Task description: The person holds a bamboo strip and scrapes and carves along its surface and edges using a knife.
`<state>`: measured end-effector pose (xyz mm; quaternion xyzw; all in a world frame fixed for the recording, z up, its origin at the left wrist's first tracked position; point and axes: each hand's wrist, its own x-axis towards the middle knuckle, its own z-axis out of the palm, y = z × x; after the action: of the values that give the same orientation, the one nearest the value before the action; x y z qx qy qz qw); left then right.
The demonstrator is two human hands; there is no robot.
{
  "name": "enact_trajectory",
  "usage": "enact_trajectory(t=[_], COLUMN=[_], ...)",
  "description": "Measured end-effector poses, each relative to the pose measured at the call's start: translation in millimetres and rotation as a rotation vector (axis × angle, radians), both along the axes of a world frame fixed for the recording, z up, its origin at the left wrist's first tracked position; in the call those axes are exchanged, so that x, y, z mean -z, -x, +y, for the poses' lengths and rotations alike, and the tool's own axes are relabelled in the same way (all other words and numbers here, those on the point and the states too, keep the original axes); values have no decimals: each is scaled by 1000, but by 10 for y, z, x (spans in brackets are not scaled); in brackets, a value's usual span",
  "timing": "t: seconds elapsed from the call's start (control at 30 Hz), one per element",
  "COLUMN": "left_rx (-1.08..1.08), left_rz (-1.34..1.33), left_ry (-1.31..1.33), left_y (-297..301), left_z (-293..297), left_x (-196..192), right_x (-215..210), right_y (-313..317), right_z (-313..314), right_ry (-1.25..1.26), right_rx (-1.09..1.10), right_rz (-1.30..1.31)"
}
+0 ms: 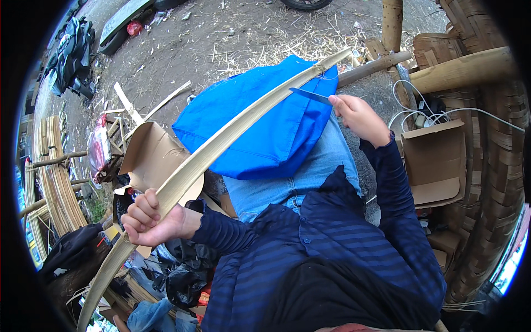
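A long, pale split-bamboo strip point(238, 130) slants across my lap, from the lower left up to the far right. My left hand point(152, 218) is closed around its lower part, palm turned up. In my right hand point(357, 116) is a knife point(310, 95), its blade resting at the strip's near edge, a little short of the far end; the fingers wrap the handle and hide most of it. Under the strip, a bright blue cloth point(260, 133) covers my thighs over light jeans.
An open cardboard box point(434, 166) with white cable stands at right, beside a woven bamboo wall point(492, 177). Another open carton point(152, 155) is at left. Farther left leans a bundle of bamboo slats point(55, 171). Black plastic bags point(185, 276) lie below my left forearm. Shavings point(276, 39) litter the ground ahead.
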<state>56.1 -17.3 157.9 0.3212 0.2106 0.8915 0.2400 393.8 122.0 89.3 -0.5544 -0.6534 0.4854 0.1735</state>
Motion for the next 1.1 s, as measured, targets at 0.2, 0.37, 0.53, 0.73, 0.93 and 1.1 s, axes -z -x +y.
enact_trajectory(t=[0.2, 0.37, 0.53, 0.73, 0.93, 1.1], left_rx=[-17, -1, 3, -5, -16, 18], left_rz=[-9, -25, -19, -18, -6, -34], left_ry=[-3, -2, 1, 11, 16, -20], left_y=[-85, -133, -111, -126, -112, -126], left_z=[37, 62, 33, 28, 22, 104], left_x=[-33, -42, -73, -66, -52, -62], right_x=[-66, 710, 431, 527, 586, 996], right_y=[-758, -1158, -1029, -932, -1036, -1565], right_z=[619, 1010, 989, 1000, 1020, 998], right_ry=[-242, -202, -316, -224, -193, -281], right_rx=[259, -11, 114, -39, -71, 65], right_rz=[-857, -1028, -1066, -1010, -986, -914])
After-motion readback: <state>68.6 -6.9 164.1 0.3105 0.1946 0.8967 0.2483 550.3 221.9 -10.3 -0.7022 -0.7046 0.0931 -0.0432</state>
